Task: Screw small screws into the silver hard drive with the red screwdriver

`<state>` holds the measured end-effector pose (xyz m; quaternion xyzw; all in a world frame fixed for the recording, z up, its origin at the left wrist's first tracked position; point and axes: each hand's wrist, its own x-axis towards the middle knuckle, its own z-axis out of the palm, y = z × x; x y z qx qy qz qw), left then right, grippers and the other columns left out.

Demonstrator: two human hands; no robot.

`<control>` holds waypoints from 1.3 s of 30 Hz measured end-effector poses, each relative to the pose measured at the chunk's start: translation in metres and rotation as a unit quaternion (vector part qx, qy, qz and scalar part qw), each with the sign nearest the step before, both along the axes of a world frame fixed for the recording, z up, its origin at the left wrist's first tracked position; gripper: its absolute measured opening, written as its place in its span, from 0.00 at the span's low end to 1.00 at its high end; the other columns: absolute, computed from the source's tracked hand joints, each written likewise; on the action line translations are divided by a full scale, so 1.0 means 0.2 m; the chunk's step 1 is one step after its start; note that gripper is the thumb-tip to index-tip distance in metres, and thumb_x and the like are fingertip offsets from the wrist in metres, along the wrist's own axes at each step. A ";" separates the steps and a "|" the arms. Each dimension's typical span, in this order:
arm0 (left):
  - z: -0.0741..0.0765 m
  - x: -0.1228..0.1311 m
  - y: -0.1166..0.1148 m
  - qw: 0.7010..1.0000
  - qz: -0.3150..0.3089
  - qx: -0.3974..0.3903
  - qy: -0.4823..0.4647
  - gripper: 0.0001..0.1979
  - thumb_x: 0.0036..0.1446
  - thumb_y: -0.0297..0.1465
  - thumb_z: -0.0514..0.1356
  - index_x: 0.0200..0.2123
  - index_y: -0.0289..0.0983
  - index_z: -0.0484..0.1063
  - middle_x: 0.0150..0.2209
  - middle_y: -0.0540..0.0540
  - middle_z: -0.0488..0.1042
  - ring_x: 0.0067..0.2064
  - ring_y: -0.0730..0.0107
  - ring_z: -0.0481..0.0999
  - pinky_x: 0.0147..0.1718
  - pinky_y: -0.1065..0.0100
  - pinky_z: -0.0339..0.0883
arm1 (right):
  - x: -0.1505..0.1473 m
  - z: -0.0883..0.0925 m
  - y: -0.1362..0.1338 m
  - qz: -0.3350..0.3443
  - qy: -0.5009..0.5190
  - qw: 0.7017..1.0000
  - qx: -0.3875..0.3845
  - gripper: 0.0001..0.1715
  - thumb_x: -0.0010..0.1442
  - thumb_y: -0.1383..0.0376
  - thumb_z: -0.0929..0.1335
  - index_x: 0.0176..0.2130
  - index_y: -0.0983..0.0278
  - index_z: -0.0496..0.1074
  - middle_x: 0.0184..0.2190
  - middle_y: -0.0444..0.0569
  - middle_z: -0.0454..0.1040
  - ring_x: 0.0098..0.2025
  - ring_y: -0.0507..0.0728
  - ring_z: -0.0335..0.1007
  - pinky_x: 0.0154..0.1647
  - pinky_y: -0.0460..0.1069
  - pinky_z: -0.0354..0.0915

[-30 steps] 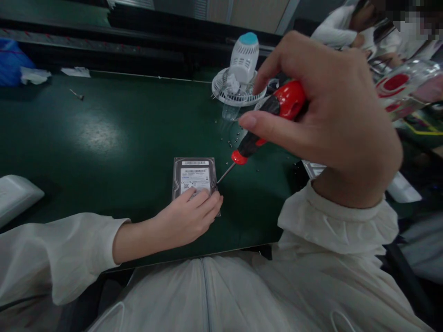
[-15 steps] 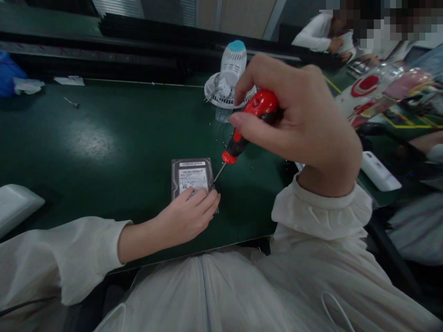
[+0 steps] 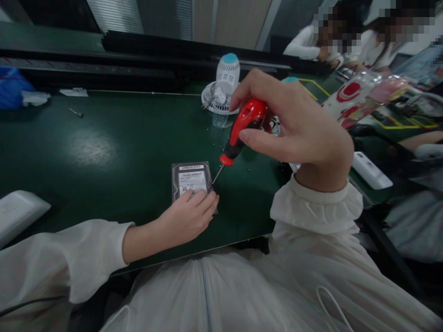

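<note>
A hard drive (image 3: 176,171) lies label-up on the green table. My left hand (image 3: 188,217) rests across its lower part, fingers laid flat over the label and reaching the right edge; the hand covers the drive's near end. Above and to the right, my right hand (image 3: 304,131) is closed around the red and black handle of a screwdriver (image 3: 239,131). The screwdriver slants down to the left. Its metal tip meets the drive's right edge, just beyond my left fingertips; whether it sits in a screw is too small to tell.
Small loose screws (image 3: 248,170) lie right of the drive. Behind stands a white fan (image 3: 228,76) with a clear cup (image 3: 220,121). White objects sit at far left (image 3: 22,214) and right (image 3: 372,170). A clear bag with red print (image 3: 349,94) and other people are at right.
The view has shifted slightly. My right fingers and the screwdriver handle have turned a little, while its tip stays at the drive's right edge. My left hand keeps its place on the drive.
</note>
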<state>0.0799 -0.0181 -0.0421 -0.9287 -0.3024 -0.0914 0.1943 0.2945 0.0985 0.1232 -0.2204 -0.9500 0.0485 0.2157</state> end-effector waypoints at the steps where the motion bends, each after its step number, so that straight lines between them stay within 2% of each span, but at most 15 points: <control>1: 0.00 0.00 0.00 1.000 0.000 0.001 0.000 0.21 0.72 0.33 0.56 0.60 0.25 0.74 0.56 0.34 0.77 0.48 0.55 0.75 0.43 0.57 0.65 | 0.00 0.00 0.00 -0.007 -0.004 1.000 0.000 0.19 0.63 0.53 0.66 0.46 0.63 0.69 0.37 0.44 0.71 0.31 0.49 0.59 0.37 0.50 0.57; 3: 0.00 0.00 0.00 1.000 0.002 0.001 0.003 0.21 0.72 0.33 0.56 0.61 0.25 0.73 0.56 0.34 0.77 0.48 0.55 0.75 0.43 0.57 0.65 | -0.01 -0.01 0.01 -0.039 -0.002 0.999 0.010 0.21 0.65 0.48 0.65 0.42 0.63 0.70 0.31 0.43 0.70 0.28 0.49 0.58 0.35 0.50 0.54; 6: 0.00 0.00 0.00 1.000 0.006 0.000 0.007 0.21 0.72 0.33 0.56 0.61 0.26 0.73 0.56 0.33 0.77 0.48 0.55 0.75 0.43 0.57 0.65 | -0.02 -0.01 0.00 -0.078 0.007 0.997 0.027 0.19 0.64 0.50 0.66 0.42 0.63 0.72 0.27 0.42 0.67 0.26 0.49 0.56 0.34 0.50 0.52; 10: 0.00 0.01 0.00 1.000 0.009 0.000 0.004 0.21 0.72 0.33 0.55 0.60 0.26 0.74 0.56 0.34 0.78 0.48 0.55 0.75 0.43 0.56 0.65 | -0.01 -0.01 -0.01 -0.044 0.001 0.999 0.004 0.24 0.59 0.54 0.67 0.50 0.66 0.71 0.30 0.43 0.68 0.26 0.49 0.55 0.35 0.51 0.54; 14: 0.00 0.01 0.00 1.000 0.006 0.002 0.000 0.21 0.73 0.33 0.54 0.59 0.26 0.75 0.55 0.34 0.78 0.48 0.54 0.75 0.42 0.57 0.65 | -0.01 0.00 -0.02 -0.078 -0.010 0.997 0.007 0.24 0.64 0.48 0.65 0.42 0.66 0.74 0.29 0.45 0.70 0.28 0.49 0.58 0.36 0.51 0.52; 16: 0.00 0.01 0.00 1.000 0.005 0.005 -0.001 0.20 0.73 0.33 0.54 0.59 0.26 0.75 0.55 0.34 0.78 0.48 0.55 0.75 0.42 0.57 0.65 | -0.01 0.02 -0.03 -0.094 -0.020 0.995 0.009 0.20 0.65 0.51 0.65 0.41 0.65 0.73 0.30 0.45 0.70 0.28 0.49 0.57 0.36 0.50 0.52; 18: 0.00 0.01 0.00 1.000 0.005 0.008 0.001 0.20 0.73 0.33 0.53 0.59 0.26 0.74 0.55 0.34 0.78 0.47 0.55 0.75 0.42 0.57 0.65 | -0.01 0.03 -0.04 -0.080 -0.031 0.996 0.004 0.18 0.62 0.55 0.66 0.45 0.65 0.72 0.32 0.45 0.71 0.29 0.49 0.58 0.37 0.50 0.54; 20: 0.00 0.01 -0.01 1.000 0.005 0.010 0.006 0.20 0.73 0.32 0.53 0.60 0.26 0.74 0.56 0.35 0.78 0.47 0.55 0.74 0.43 0.56 0.65 | -0.01 0.03 -0.05 -0.056 -0.042 0.998 -0.004 0.21 0.61 0.57 0.66 0.49 0.66 0.71 0.34 0.46 0.72 0.31 0.50 0.59 0.38 0.51 0.56; 24: -0.01 0.01 -0.01 1.000 0.004 0.008 0.020 0.21 0.73 0.31 0.54 0.61 0.26 0.73 0.58 0.36 0.77 0.48 0.55 0.74 0.43 0.56 0.65 | -0.01 0.03 -0.04 -0.082 -0.029 0.996 0.006 0.25 0.68 0.47 0.63 0.43 0.66 0.73 0.32 0.47 0.72 0.29 0.50 0.60 0.36 0.51 0.54; 26: -0.01 0.01 -0.01 1.000 0.005 0.008 0.021 0.21 0.72 0.32 0.54 0.62 0.26 0.72 0.59 0.36 0.76 0.49 0.55 0.74 0.43 0.56 0.65 | -0.01 0.02 -0.03 -0.090 -0.024 0.995 0.020 0.21 0.67 0.50 0.65 0.43 0.65 0.73 0.29 0.45 0.71 0.28 0.49 0.59 0.35 0.51 0.54; 28: -0.01 0.00 -0.01 1.000 0.006 0.007 0.015 0.21 0.72 0.32 0.55 0.62 0.27 0.72 0.59 0.36 0.77 0.49 0.55 0.74 0.44 0.55 0.66 | 0.00 0.02 -0.02 -0.058 -0.032 0.997 0.028 0.17 0.65 0.56 0.66 0.46 0.66 0.72 0.30 0.45 0.70 0.28 0.49 0.59 0.35 0.50 0.55; 31: -0.02 0.00 -0.01 1.000 0.002 0.003 0.013 0.22 0.72 0.32 0.55 0.62 0.26 0.71 0.59 0.35 0.76 0.48 0.55 0.74 0.44 0.55 0.67 | 0.02 0.02 -0.01 -0.008 -0.042 0.999 0.030 0.20 0.64 0.58 0.65 0.50 0.68 0.71 0.33 0.46 0.71 0.30 0.50 0.61 0.36 0.51 0.59; 35: -0.02 0.00 -0.02 1.000 -0.001 -0.002 0.015 0.22 0.72 0.31 0.54 0.63 0.26 0.71 0.60 0.35 0.76 0.49 0.54 0.74 0.45 0.55 0.68 | 0.02 0.01 -0.01 -0.058 -0.032 0.997 0.049 0.23 0.69 0.49 0.65 0.44 0.66 0.73 0.30 0.45 0.70 0.27 0.49 0.59 0.32 0.50 0.54; 37: -0.01 0.00 -0.02 1.000 0.001 -0.001 0.016 0.22 0.72 0.31 0.53 0.64 0.26 0.70 0.60 0.35 0.76 0.50 0.55 0.75 0.46 0.55 0.69 | 0.02 0.02 -0.02 -0.073 -0.035 0.995 0.058 0.20 0.67 0.50 0.66 0.44 0.65 0.72 0.29 0.45 0.70 0.26 0.49 0.59 0.31 0.50 0.53; 39: -0.01 -0.01 -0.03 1.000 0.002 0.004 0.017 0.22 0.73 0.30 0.53 0.64 0.26 0.70 0.61 0.35 0.75 0.50 0.56 0.75 0.47 0.55 0.69 | 0.02 0.02 -0.02 -0.050 -0.050 0.996 0.054 0.17 0.66 0.56 0.67 0.48 0.64 0.71 0.31 0.45 0.71 0.27 0.50 0.61 0.32 0.51 0.56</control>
